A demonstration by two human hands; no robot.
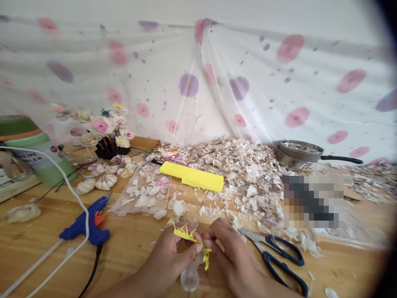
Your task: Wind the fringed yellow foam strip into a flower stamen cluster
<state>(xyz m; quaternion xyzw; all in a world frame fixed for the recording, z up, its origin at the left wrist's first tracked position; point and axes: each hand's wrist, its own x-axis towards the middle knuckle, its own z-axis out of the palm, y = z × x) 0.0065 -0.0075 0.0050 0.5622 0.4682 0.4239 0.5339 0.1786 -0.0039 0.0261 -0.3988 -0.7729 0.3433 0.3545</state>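
Observation:
A fringed yellow strip (185, 235) is pinched between the thumb and fingers of my left hand (174, 252). Its other end hangs down between the hands in a short curled piece. My right hand (231, 248) has its fingers closed at the strip's middle, close to my left fingertips; what exactly they grip is too small to tell. Under the hands lies a clear, rounded plastic-like piece (190, 278). Scissors (273, 252) with dark blue handles lie partly open beside my right hand. Beyond both hands rests a folded yellow sheet (194, 176).
A blue glue gun (88, 223) with a white cable lies at the left. Pale petal-like flakes (235, 165) are heaped behind. Flowers (104, 126) stand back left near a green container (40, 153). Metal pans (299, 153) sit back right; a pixelated patch covers something below them.

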